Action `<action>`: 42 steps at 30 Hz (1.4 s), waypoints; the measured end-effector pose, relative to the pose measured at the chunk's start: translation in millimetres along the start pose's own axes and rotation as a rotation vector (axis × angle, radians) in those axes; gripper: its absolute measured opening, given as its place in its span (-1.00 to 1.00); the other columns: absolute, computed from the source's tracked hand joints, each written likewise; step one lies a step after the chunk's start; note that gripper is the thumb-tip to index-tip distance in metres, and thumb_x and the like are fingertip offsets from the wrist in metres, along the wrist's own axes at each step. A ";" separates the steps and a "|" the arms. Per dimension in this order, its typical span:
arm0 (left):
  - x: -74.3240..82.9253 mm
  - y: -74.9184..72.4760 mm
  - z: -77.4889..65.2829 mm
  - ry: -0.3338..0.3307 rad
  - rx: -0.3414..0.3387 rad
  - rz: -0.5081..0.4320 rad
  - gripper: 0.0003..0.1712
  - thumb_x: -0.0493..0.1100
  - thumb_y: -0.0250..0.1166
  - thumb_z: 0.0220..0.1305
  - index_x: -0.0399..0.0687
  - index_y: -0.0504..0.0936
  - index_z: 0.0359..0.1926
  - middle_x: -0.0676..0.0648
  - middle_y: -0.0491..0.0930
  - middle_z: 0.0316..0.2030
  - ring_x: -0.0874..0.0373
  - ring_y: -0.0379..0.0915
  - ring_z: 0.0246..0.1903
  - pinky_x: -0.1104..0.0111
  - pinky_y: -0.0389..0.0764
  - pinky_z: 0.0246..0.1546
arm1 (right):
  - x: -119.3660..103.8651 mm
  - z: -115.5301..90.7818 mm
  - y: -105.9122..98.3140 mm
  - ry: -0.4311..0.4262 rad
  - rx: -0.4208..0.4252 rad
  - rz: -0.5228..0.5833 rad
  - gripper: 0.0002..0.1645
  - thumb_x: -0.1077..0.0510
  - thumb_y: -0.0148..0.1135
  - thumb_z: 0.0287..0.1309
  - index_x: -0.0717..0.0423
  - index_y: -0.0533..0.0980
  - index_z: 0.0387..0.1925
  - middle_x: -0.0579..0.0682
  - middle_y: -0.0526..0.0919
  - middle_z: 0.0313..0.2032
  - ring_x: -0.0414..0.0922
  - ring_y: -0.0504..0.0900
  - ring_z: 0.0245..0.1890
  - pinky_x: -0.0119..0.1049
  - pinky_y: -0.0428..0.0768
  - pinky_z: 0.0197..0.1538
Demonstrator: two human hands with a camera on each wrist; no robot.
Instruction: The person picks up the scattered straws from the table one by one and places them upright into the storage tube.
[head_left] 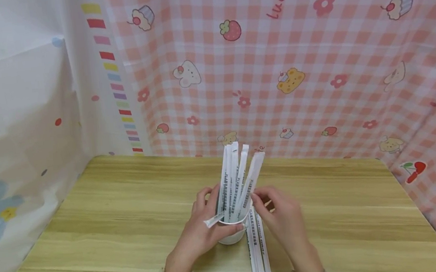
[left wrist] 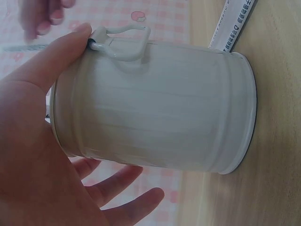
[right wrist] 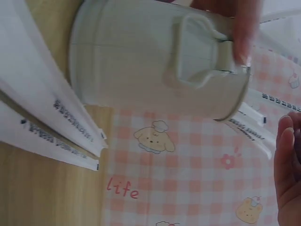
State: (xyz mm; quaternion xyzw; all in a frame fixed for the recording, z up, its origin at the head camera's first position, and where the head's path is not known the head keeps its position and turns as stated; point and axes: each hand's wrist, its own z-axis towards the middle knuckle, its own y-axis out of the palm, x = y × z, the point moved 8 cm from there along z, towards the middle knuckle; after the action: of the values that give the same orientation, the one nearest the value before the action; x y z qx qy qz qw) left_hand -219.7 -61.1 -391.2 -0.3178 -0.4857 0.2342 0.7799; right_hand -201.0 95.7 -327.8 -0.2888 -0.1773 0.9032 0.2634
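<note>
A white pail (left wrist: 150, 103) with a small loop handle (left wrist: 127, 44) stands on the table. My left hand (head_left: 202, 227) grips it near the rim, the thumb beside the handle and the fingers round the far side. Several paper-wrapped straws (head_left: 230, 188) with dark print stand in the pail and lean apart at the top. One short white end (head_left: 213, 220) sticks out over the rim to the left. My right hand (head_left: 283, 214) is bent loosely at the rightmost straw (head_left: 256, 170), fingertips right by its edge. In the right wrist view, the fingertips (right wrist: 284, 134) show just below the straws.
More wrapped straws (head_left: 258, 248) lie side by side on the wooden table (head_left: 352, 219), right of the pail and between my forearms. A pink checked cloth (head_left: 305, 54) hangs behind the table, and a white patterned cloth (head_left: 17, 109) hangs at the left.
</note>
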 end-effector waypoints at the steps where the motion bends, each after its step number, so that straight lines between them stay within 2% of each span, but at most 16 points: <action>1: -0.7 0.3 -0.2 -0.007 -0.002 -0.002 0.18 0.28 0.37 -0.22 0.14 -0.07 0.37 -0.16 0.11 0.15 -0.02 0.19 -0.04 0.23 0.42 -0.22 | 2.7 -1.2 4.1 0.014 -0.025 -0.008 -0.91 0.26 0.27 -0.05 0.09 0.55 -0.41 -0.18 0.57 -0.50 -0.35 0.49 -0.53 -0.54 0.45 -0.52; 7: -2.5 0.2 -0.6 -0.023 -0.001 -0.003 0.18 0.29 0.36 -0.22 0.14 -0.07 0.37 -0.17 0.10 0.15 -0.02 0.19 -0.04 0.24 0.42 -0.22 | 13.5 -6.4 22.6 0.085 -0.152 -0.053 -0.92 0.25 0.28 -0.05 0.06 0.54 -0.44 -0.20 0.55 -0.55 -0.37 0.47 -0.56 -0.54 0.45 -0.51; 11: -2.3 -0.4 -0.5 -0.011 0.010 0.000 0.18 0.29 0.37 -0.22 0.11 -0.06 0.37 -0.18 0.11 0.14 -0.03 0.20 -0.05 0.24 0.43 -0.22 | 16.2 -8.4 29.0 0.092 -0.192 -0.085 -0.92 0.23 0.29 -0.06 0.03 0.54 -0.46 -0.22 0.53 -0.57 -0.39 0.45 -0.58 -0.56 0.44 -0.50; 16: -0.7 -0.8 0.1 0.009 0.018 -0.002 0.18 0.27 0.37 -0.22 0.07 -0.04 0.37 -0.19 0.12 0.13 -0.02 0.20 -0.06 0.24 0.43 -0.23 | 19.1 -9.4 32.6 0.109 -0.226 -0.092 -0.93 0.22 0.29 -0.05 0.02 0.54 -0.47 -0.25 0.52 -0.59 -0.40 0.43 -0.59 -0.55 0.43 -0.49; 25: -0.9 -0.3 -0.2 0.005 0.014 -0.008 0.19 0.27 0.38 -0.23 0.11 -0.06 0.37 -0.18 0.12 0.15 -0.02 0.19 -0.04 0.23 0.42 -0.21 | 22.2 -9.0 30.7 0.137 -0.233 -0.116 -0.93 0.22 0.30 -0.05 0.04 0.55 -0.46 -0.22 0.54 -0.59 -0.38 0.45 -0.59 -0.51 0.45 -0.48; 30: -2.6 0.3 -0.4 -0.013 0.007 -0.004 0.19 0.29 0.38 -0.24 0.13 -0.06 0.37 -0.16 0.12 0.14 -0.01 0.20 -0.05 0.23 0.42 -0.21 | 28.2 -9.7 26.9 0.209 -0.245 -0.129 -0.96 0.15 0.23 0.05 0.00 0.56 -0.40 -0.26 0.53 -0.58 -0.40 0.43 -0.60 -0.49 0.45 -0.48; 37: -2.3 -0.5 0.0 -0.008 0.014 0.006 0.18 0.30 0.37 -0.24 0.10 -0.03 0.36 -0.17 0.12 0.13 -0.03 0.21 -0.05 0.19 0.43 -0.20 | 42.0 -10.5 11.3 0.301 -0.204 -0.152 -0.89 0.10 0.17 0.11 0.01 0.56 -0.33 -0.28 0.49 -0.63 -0.38 0.42 -0.66 -0.47 0.42 -0.55; 39: -2.4 -0.3 0.0 -0.011 0.011 0.005 0.18 0.31 0.37 -0.24 0.10 -0.03 0.36 -0.17 0.12 0.13 -0.03 0.21 -0.05 0.19 0.43 -0.20 | 49.0 -11.6 7.9 0.361 -0.214 -0.148 -0.86 0.06 0.13 0.14 0.01 0.55 -0.32 -0.27 0.48 -0.63 -0.36 0.42 -0.67 -0.44 0.41 -0.56; 42: -3.2 -0.5 0.1 -0.018 0.010 0.000 0.19 0.31 0.37 -0.25 0.13 -0.04 0.37 -0.16 0.12 0.14 -0.04 0.21 -0.05 0.19 0.42 -0.19 | 62.2 -16.2 8.3 0.478 -0.283 -0.148 -0.68 -0.11 0.04 0.17 0.01 0.54 -0.27 -0.22 0.51 -0.59 -0.33 0.44 -0.62 -0.39 0.43 -0.51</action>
State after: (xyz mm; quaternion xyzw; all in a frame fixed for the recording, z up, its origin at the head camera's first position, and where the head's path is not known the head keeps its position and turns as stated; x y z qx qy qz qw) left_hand -221.0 -63.6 -392.7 -0.3117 -0.4913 0.2395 0.7773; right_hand -237.3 127.7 -370.8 -0.5136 -0.2552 0.7541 0.3201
